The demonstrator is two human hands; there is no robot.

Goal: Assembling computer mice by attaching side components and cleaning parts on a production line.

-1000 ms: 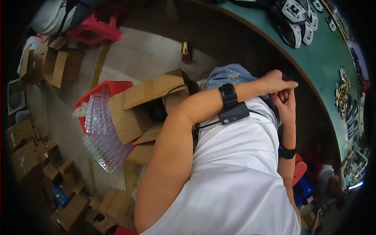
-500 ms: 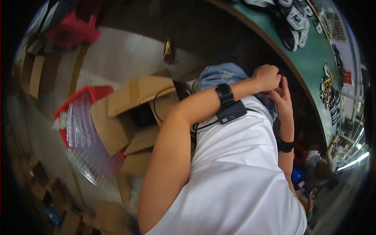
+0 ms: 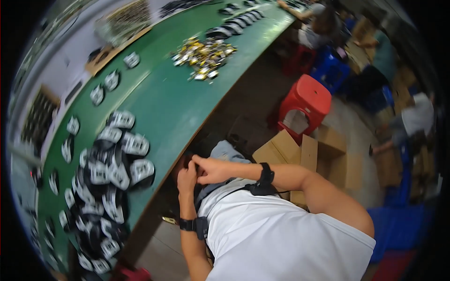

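Observation:
Both hands meet in front of my waist, close to the edge of the green table (image 3: 164, 112). My left hand (image 3: 186, 179) is closed, its fingertips bent toward the other hand. My right hand (image 3: 212, 169) is closed too, its fingers curled against the left fingertips. Anything between them is too small or hidden to make out. Black straps with small boxes circle both wrists. On the table to the left lies a heap of black-and-white curved parts (image 3: 110, 175), with similar ones in loose rows. Farther back is a pile of small yellow and silver pieces (image 3: 204, 56).
Open cardboard boxes (image 3: 328, 161) and a red plastic stool (image 3: 307, 100) stand to my right. Blue stools (image 3: 330, 68) and several people sit or stand farther off at the upper right. A small gold-coloured item (image 3: 168, 219) lies beyond my left wrist.
My view has swung round, so the table now fills the left instead of the right. Both hands stay together at my waist; the right hand's fingers, straighter before, are now curled.

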